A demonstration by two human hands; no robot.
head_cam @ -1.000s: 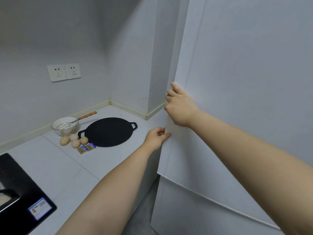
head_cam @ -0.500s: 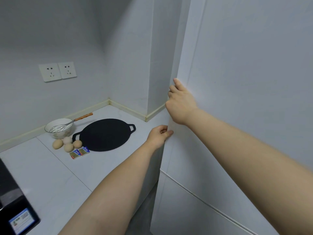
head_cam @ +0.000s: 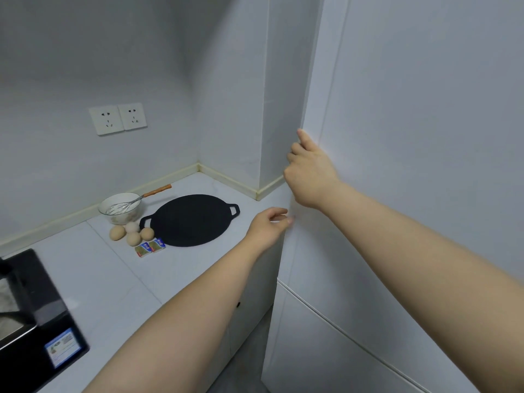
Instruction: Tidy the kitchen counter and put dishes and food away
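Observation:
The tall white fridge door (head_cam: 411,194) fills the right side and looks closed. My right hand (head_cam: 310,171) grips its left edge, fingers curled round the rim. Just below, my left hand (head_cam: 266,226) reaches to the same edge; its thumb and fingertips touch the rim with loosely bent fingers. On the white counter (head_cam: 119,285) lie a flat black griddle pan (head_cam: 192,219), a glass bowl (head_cam: 120,212) with a wooden-handled whisk (head_cam: 141,197) in it, several eggs (head_cam: 131,232) and two small wrapped packets (head_cam: 150,248).
A black stove (head_cam: 31,316) sits at the counter's near left. Two wall sockets (head_cam: 117,119) are above the bowl. A white wall column (head_cam: 243,109) stands between the counter corner and the fridge. A lower fridge door (head_cam: 326,358) starts below a seam.
The view shifted slightly. My right hand keeps its grip on the door edge. My left hand's fingers have loosened from a pinch to a light touch.

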